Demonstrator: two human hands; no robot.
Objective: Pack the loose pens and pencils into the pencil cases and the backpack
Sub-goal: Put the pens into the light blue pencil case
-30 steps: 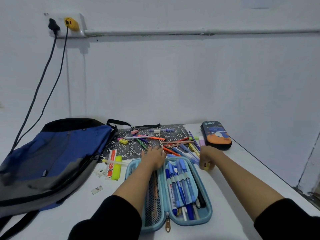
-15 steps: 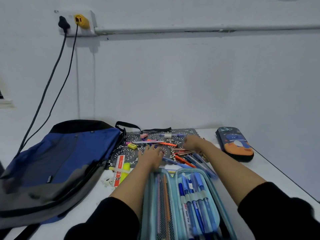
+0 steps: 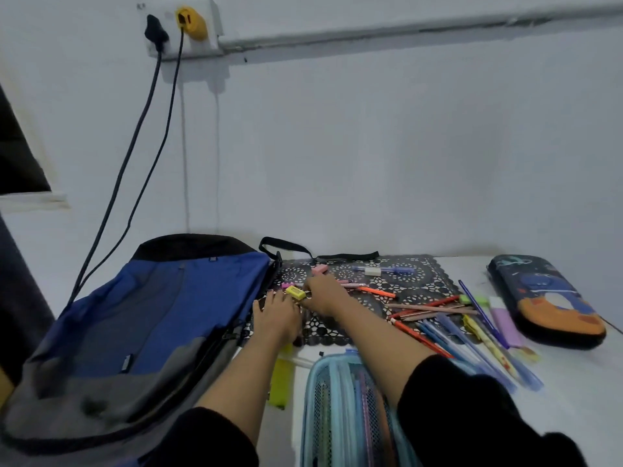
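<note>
Loose pens and pencils (image 3: 448, 323) lie in a pile on the right part of a black lace mat (image 3: 418, 281). An open light-blue pencil case (image 3: 337, 402) sits at the near edge, partly under my right arm. A dark pencil case with an orange patch (image 3: 546, 298) lies closed at the right. The blue and grey backpack (image 3: 161, 318) lies flat at the left. My left hand (image 3: 274, 316) rests flat on the mat's left end. My right hand (image 3: 325, 296) reaches across to a small yellow sharpener (image 3: 296, 292); its fingertips are hidden.
A pink eraser (image 3: 319, 269) and a purple pen (image 3: 387, 270) lie at the mat's far edge. A yellow highlighter (image 3: 281, 382) lies between the backpack and the open case. Two cables (image 3: 135, 146) hang from a wall socket above the backpack. The wall stands close behind.
My right hand has swung left from the pen pile to the yellow sharpener. My left hand has slid left along the mat. The view has shifted left and closer.
</note>
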